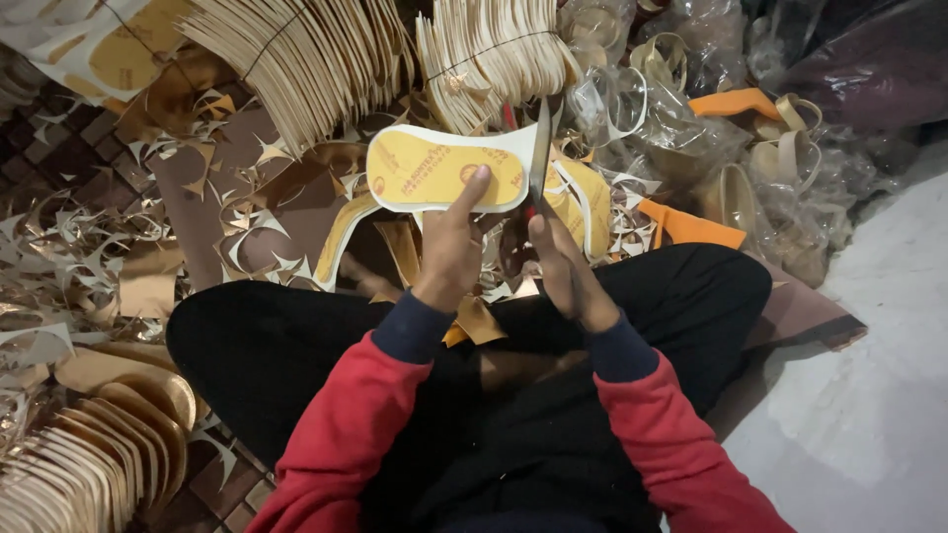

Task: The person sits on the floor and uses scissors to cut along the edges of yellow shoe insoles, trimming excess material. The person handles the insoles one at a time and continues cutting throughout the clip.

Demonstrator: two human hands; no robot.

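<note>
My left hand (451, 242) holds a yellow shoe insole (434, 170) with a white border, thumb pressed on its top face. My right hand (565, 268) grips a pair of scissors (539, 148) with red handles; the blade stands upright against the insole's right end. Both hands hover above my crossed legs in black trousers, with red sleeves and dark blue cuffs showing.
Bundles of cut cream insoles (306, 54) tied with string lie at the top. More stacked insoles (89, 454) sit at bottom left. Gold and white offcuts (89, 247) litter the floor. Clear plastic bags (691, 109) with straps and orange pieces (691, 227) lie right.
</note>
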